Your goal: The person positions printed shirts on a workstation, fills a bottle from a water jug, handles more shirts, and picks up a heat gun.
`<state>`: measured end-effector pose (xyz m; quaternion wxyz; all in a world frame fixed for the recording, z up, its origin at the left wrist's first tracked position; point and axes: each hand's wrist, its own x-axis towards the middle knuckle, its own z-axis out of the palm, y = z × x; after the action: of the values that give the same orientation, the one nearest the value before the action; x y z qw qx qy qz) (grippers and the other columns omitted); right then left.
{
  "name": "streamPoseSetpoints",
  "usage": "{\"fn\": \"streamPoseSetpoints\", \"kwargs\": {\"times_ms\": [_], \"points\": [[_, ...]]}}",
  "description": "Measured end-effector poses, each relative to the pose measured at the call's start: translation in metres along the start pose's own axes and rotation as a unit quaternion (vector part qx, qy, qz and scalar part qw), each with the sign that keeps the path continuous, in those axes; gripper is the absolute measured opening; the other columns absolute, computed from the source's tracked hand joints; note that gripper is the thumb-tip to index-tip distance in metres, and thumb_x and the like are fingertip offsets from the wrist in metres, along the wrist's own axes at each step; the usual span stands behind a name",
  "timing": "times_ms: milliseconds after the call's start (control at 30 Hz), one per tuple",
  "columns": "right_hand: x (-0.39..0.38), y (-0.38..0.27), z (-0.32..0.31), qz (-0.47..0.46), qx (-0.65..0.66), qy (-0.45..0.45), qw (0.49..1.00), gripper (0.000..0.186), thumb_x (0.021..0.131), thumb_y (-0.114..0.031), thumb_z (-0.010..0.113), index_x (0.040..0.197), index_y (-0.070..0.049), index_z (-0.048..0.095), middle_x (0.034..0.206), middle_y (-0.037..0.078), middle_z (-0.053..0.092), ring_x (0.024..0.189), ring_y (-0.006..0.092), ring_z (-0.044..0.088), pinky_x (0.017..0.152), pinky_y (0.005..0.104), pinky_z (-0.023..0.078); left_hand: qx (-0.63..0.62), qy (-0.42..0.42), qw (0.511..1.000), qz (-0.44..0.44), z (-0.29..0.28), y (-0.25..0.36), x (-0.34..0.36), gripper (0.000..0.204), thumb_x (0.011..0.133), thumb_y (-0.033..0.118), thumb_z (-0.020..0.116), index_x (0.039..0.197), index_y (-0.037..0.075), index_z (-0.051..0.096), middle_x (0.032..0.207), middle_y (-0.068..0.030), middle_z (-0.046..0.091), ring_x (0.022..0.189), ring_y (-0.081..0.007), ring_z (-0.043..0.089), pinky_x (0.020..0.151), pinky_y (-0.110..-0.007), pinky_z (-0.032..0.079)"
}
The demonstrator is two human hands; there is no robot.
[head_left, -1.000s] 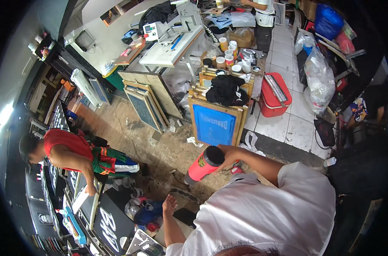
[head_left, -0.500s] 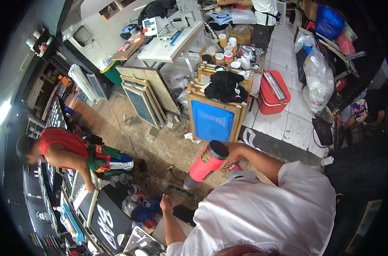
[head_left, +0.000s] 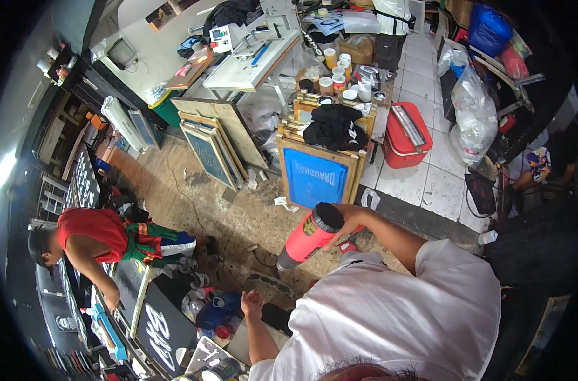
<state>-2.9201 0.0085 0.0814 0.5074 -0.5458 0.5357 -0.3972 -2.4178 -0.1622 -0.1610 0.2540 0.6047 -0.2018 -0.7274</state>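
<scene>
My right hand [head_left: 347, 223] is closed round a red heat gun [head_left: 305, 238] at chest height, held over the floor. Its black ribbed rear cap points up and away, while the dark nozzle slants down to the left. Part of the grip is hidden behind my fingers. Lower and to the left, my left hand [head_left: 252, 305] is raised with its fingers apart and nothing in it. Nearest to that hand are bottles and bags [head_left: 212, 311] crowded beside the work table. A black printed panel with white lettering [head_left: 160, 336] lies on that table.
A person in a red sleeveless top [head_left: 92, 235] bends over the table at left. Ahead stand a blue framed screen [head_left: 317, 178], leaning frames [head_left: 209, 152] and a heat press [head_left: 254, 60]. A red cooler box [head_left: 408, 136] sits on white tiles beyond a dark floor edge.
My left hand's fingers have spread from a more closed pose. The heat gun has shifted slightly right and up. At left, the person in red has leaned lower over the table.
</scene>
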Motion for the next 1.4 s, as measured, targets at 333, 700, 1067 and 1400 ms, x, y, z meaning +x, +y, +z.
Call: {"fn": "streamPoseSetpoints", "kwargs": {"times_ms": [333,700,1067,1400], "points": [[-0.002,-0.001,-0.001,-0.047,-0.029,-0.002,0.998,0.048,0.066,-0.022,0.094,0.105,-0.006,0.072,0.091,0.003,0.073,0.078,0.0098,0.065,0.066,0.0276,0.056,0.020,-0.002,1.000,0.019,-0.007,-0.005,0.000,0.060,0.088,0.070,0.057,0.098,0.012,0.066,0.099,-0.0052,0.068,0.095,-0.0246,0.062,0.086,-0.044,0.044],[-0.012,-0.003,-0.008,0.024,-0.030,-0.005,0.999,0.042,0.066,-0.026,0.094,0.095,-0.004,0.073,0.080,0.002,0.072,0.068,0.0103,0.062,0.062,0.0280,0.053,0.020,0.016,1.000,-0.012,0.001,-0.016,0.000,0.064,0.089,0.072,0.054,0.098,0.010,0.064,0.101,-0.0067,0.066,0.097,-0.0264,0.060,0.092,-0.043,0.040],[-0.007,0.016,-0.011,0.024,-0.092,-0.027,0.995,0.042,0.064,-0.028,0.095,0.092,-0.004,0.073,0.079,0.002,0.072,0.067,0.0104,0.062,0.060,0.0290,0.053,0.025,-0.006,1.000,-0.016,0.008,-0.020,-0.007,0.065,0.089,0.072,0.054,0.106,0.009,0.061,0.116,-0.0100,0.062,0.114,-0.0286,0.056,0.096,-0.047,0.041],[-0.010,0.002,-0.009,0.034,-0.071,-0.016,0.997,0.058,0.062,-0.035,0.096,0.105,-0.004,0.073,0.098,0.007,0.076,0.085,0.0147,0.067,0.083,0.0339,0.056,0.017,-0.028,0.999,-0.017,0.021,-0.031,-0.015,0.063,0.090,0.071,0.053,0.088,0.009,0.063,0.085,-0.0074,0.064,0.083,-0.0270,0.060,0.076,-0.042,0.045]]}}
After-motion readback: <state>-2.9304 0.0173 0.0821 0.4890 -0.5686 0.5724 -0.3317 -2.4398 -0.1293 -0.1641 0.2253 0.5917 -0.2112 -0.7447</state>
